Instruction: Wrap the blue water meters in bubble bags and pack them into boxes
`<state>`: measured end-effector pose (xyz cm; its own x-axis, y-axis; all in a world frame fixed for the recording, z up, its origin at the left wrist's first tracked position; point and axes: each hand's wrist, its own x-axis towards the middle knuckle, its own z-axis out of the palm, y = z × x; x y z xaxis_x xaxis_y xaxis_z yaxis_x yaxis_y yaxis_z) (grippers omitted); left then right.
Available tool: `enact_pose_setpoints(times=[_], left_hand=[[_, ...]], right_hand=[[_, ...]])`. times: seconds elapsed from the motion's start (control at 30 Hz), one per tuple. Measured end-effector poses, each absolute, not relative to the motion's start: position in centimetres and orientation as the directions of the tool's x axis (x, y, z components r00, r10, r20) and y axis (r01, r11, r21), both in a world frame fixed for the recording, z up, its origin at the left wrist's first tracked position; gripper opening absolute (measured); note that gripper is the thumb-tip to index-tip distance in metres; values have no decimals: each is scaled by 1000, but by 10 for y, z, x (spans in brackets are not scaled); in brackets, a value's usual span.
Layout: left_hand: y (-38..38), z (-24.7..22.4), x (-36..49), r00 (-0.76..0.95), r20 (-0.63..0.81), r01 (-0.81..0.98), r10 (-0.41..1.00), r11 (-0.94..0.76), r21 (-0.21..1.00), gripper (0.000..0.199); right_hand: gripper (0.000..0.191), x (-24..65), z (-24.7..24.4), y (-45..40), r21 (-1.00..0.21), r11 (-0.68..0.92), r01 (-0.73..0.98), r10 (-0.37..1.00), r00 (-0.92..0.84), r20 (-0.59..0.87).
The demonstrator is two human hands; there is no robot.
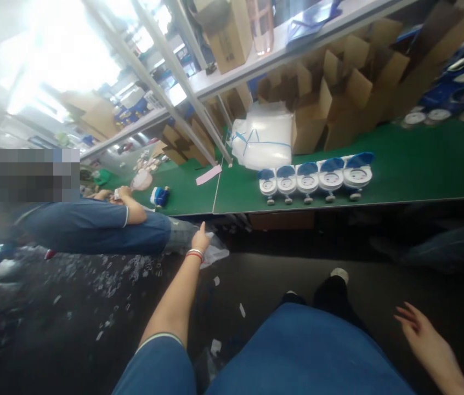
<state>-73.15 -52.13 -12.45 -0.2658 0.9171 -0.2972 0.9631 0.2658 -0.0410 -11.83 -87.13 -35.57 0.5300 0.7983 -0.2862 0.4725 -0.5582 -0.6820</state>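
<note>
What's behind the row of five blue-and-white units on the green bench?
Behind the row, a white plastic bundle with blue ties lies toward its left end; open-flapped cardboard boxes stand further right. Their walls and flaps hide whatever is inside.

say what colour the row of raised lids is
Blue; the lids show best in the head view.

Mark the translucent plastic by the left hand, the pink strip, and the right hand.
Translucent plastic (pixel 216 253): head view, its sheet.
Pink strip (pixel 208 175): head view, mid-length on top.
Right hand (pixel 420 331): head view, middle of hand.
</note>
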Motion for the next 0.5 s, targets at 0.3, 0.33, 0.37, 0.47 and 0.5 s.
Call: enact_pose_setpoints(times=[0.3,0.33,0.37,0.47,0.5], left_hand=[[-611,-207,-654,3,-553,991,833,-79,-113,74],[-622,-214,-646,11,-577,988,817,-97,-118,74],[-634,-220,-639,14,-600,986,800,-111,-124,73],[-669,-235,-615,9,-659,981,752,-135,-141,75],[-680,-239,-606,6,-675,980,738,-140,-144,75]], right_hand=[[75,-118,-378,-985,-688,-696,206,654,576,-490],[75,-115,-378,-994,-682,-708,184,637,585,-503],[75,-112,-378,-1002,-678,-716,165,622,591,-513],[75,-101,-381,-1025,-691,-718,88,587,610,-532],[74,-97,-383,-1032,-698,-714,63,580,610,-539]])
